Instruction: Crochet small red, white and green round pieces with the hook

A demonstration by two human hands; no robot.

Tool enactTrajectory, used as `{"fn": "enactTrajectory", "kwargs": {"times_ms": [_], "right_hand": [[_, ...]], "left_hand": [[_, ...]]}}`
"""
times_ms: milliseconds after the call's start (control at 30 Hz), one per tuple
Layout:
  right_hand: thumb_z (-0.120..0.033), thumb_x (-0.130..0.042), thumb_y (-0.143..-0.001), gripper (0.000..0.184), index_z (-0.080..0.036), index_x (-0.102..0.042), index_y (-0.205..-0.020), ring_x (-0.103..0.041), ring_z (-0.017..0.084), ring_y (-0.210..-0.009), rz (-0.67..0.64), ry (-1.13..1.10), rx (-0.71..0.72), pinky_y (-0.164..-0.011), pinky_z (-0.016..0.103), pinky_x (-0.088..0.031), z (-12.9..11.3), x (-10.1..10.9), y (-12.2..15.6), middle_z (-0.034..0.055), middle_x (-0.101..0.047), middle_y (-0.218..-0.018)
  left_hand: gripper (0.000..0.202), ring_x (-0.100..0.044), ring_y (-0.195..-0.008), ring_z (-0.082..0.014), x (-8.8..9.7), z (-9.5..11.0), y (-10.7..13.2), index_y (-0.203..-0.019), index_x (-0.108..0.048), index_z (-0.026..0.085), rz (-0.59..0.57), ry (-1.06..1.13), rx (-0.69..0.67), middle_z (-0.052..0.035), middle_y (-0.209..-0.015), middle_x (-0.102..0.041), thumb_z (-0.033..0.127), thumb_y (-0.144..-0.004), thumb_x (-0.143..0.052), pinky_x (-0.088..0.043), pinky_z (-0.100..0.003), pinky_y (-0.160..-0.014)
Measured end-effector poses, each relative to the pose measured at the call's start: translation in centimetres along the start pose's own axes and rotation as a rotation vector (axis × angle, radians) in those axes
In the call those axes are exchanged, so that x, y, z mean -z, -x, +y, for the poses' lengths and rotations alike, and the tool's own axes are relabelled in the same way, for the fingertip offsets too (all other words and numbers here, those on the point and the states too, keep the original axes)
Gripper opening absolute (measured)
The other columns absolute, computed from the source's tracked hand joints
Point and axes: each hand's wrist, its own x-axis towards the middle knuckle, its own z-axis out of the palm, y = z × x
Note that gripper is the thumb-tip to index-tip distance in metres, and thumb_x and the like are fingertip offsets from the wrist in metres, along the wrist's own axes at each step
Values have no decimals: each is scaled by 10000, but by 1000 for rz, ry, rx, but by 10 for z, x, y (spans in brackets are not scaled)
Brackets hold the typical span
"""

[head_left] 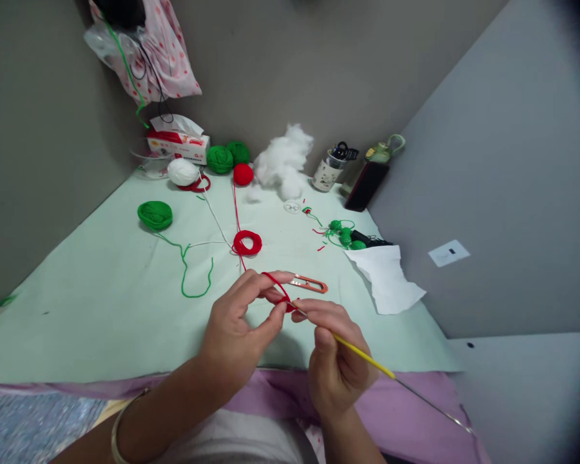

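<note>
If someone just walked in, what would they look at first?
Probably the thin yellow-gripped tool in the right hand, meeting the small red yarn piece pinched in the left hand. Next might come the fluffy white stuffing near the back wall, then the red yarn coil on the pale table beyond the left hand.

Left hand and right hand pinch close together.

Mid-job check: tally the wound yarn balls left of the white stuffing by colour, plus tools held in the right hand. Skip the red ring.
Green yarn balls: 3
White yarn ball: 1
Red yarn ball: 1
Yellow-handled tool in the right hand: 1
Total: 6
</note>
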Motion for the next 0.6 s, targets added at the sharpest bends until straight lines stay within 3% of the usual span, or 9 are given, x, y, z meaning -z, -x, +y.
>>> {"fn": "enactTrajectory", "kwargs": {"times_ms": [100,267,600], "right_hand": [[-110,-531,-1038,282,-254,-733,-1171,-743,220,-919,3,-45,-9,-724,389,-623,0,-1,0,65,-805,-1027],[-127,-547,-1046,253,-246,-746,-1148,-746,210,-941,26,-76,-10,-764,374,-615,1,-6,0,51,-807,-989],[-217,-567,-1070,193,-257,-754,-1047,-715,136,-755,123,-331,-274,-695,301,-599,4,-7,1,15,-789,-1009]], "left_hand": [[322,-667,-831,-145,1,0,0,-1079,-787,266,-7,-90,-86,6,-921,-708,58,-855,-685,-542,-287,-887],[309,-660,-777,-136,0,0,-1,-1108,-768,241,-17,-41,12,26,-812,-669,93,-847,-694,-550,-269,-843],[351,-665,-802,-104,-2,-4,4,-1113,-756,252,32,1,-5,40,-863,-688,81,-814,-689,-539,-234,-889]]}}
